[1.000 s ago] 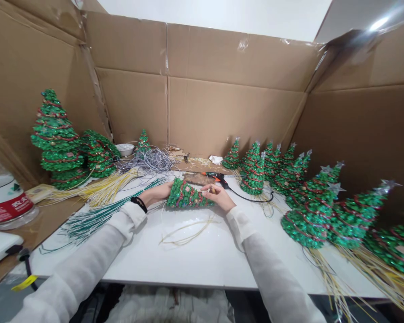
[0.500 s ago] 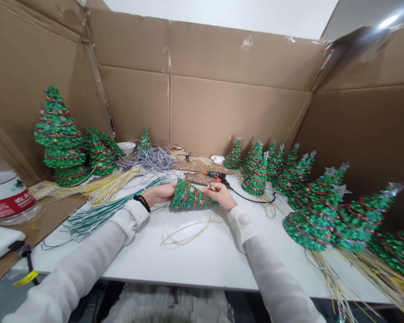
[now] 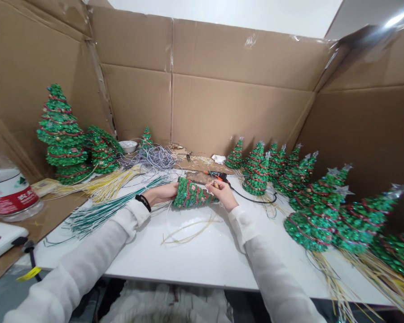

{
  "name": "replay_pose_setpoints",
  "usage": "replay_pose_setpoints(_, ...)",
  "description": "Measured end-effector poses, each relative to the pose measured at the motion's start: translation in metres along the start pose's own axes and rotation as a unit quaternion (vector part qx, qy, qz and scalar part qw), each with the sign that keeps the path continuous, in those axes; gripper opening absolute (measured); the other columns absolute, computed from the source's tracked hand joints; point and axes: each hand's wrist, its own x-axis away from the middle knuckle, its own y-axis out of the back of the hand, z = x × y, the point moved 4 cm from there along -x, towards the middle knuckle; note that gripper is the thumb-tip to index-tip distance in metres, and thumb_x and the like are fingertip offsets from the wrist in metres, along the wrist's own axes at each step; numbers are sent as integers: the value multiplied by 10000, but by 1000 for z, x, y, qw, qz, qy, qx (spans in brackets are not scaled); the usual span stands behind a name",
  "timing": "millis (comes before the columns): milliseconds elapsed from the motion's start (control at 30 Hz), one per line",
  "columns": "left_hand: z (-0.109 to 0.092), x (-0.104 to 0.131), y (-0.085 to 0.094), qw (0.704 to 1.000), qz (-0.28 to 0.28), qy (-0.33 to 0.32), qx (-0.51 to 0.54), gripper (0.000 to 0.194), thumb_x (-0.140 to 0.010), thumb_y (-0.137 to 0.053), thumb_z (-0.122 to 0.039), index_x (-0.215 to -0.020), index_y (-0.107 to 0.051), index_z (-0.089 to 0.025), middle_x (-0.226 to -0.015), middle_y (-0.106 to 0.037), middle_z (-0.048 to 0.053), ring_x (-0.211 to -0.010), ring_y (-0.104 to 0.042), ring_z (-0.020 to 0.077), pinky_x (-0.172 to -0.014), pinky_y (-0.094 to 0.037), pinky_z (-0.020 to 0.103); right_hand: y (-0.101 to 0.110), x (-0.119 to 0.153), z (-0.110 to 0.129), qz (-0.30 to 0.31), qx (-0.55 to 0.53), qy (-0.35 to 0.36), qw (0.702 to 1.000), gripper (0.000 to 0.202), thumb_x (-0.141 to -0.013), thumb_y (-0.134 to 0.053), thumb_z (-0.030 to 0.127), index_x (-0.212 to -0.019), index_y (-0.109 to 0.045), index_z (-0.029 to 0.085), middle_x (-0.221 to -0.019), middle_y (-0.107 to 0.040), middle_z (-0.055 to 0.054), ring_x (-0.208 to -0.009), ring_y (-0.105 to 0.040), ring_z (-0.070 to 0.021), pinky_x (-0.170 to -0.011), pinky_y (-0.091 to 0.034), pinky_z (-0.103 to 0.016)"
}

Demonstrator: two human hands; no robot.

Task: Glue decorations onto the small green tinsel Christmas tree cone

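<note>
A small green glittery Christmas tree (image 3: 191, 194) with red garland lies on its side, its tip pointing right. My left hand (image 3: 164, 193) is closed around its wide base at the left end. Over the tip end, my right hand (image 3: 223, 194) pinches a small tool with a brownish handle (image 3: 216, 184); its exact kind is too small to make out. Where the tool meets the tree is partly hidden by the fingers. Loose pale yellow wires (image 3: 188, 236) lie on the white table (image 3: 175, 262) in front of the tree.
Behind my right hand rests a black-and-orange glue gun (image 3: 218, 174) with its cable. Several finished trees (image 3: 314, 215) stand right; more trees (image 3: 62, 134) stand left. Green wires (image 3: 101, 214), yellow wires (image 3: 116, 186) and a bottle (image 3: 11, 193) are at left. Cardboard walls (image 3: 239, 107) surround the table.
The tree has turned slightly in my left hand. My right hand, still pinching the small tool, has shifted a little along the tip end. The view has moved slightly.
</note>
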Motion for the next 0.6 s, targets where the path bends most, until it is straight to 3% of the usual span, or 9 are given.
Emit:
replay_pose_setpoints(100,3,0,-3,999,28,16,-29,331,-629,-698,-207,-954,-666,-157,-821,-718,33,-835,-637,207,-761,-507,326,0,0,-1,-14,-16,-5,1000,462,-553,-702,627,-643,-559,196,-536,-473,48,-500,-383,-88,-448,-274,-219)
replay_pose_setpoints(333,9,-3,1,998,-4,-19,-53,299,-660,-688,-278,-920,-667,-132,-784,-715,45,-796,-624,198,-689,-511,310,-3,-2,-4,-33,-42,-13,998,437,-534,-710,594,-585,-510,208,-492,-456,58,-490,-409,-93,-450,-287,-222)
replay_pose_setpoints(600,8,-3,-2,995,40,56,-73,280,-569,-741,-194,-840,-682,-159,-764,-716,18,-778,-614,184,-625,-494,261,-5,-3,-2,-25,-18,2,1000,458,-516,-724,604,-555,-535,189,-549,-542,29,-549,-465,-103,-534,-364,-230)
